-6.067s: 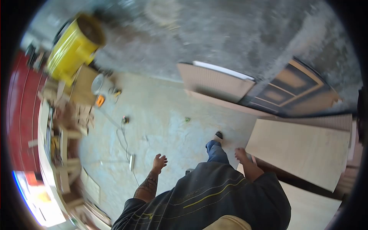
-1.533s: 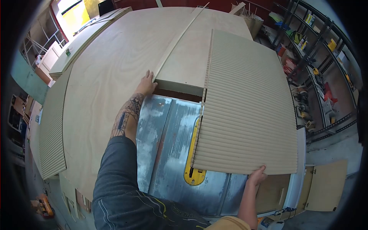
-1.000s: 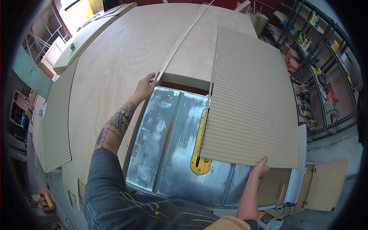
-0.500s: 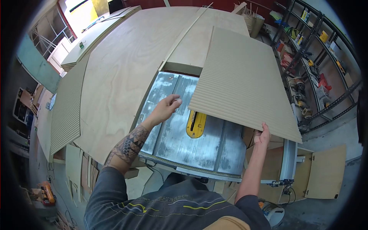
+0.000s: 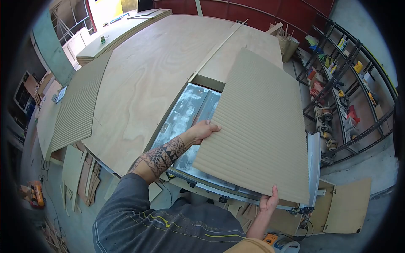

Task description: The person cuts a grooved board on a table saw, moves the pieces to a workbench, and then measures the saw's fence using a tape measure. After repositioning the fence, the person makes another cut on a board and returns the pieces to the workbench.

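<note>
A large ribbed beige panel (image 5: 261, 126) lies over the right part of the metal saw table (image 5: 181, 109), hiding the yellow blade insert. My left hand (image 5: 204, 130) is at the panel's left edge, its fingers closed on that edge. My right hand (image 5: 269, 200) grips the near edge close to the right corner, with the palm up and the fingers partly under the panel.
A wide plywood surface (image 5: 139, 84) surrounds the saw table, with a thin wooden strip (image 5: 217, 50) on it. Another ribbed panel (image 5: 82, 101) lies at the left. Shelves with tools (image 5: 337, 92) stand right. An open cabinet door (image 5: 348, 204) is at lower right.
The panel has moved toward me and now covers the yellow insert. My left hand, open and off the panel before, has taken its left edge. My right hand has moved nearer with the panel.
</note>
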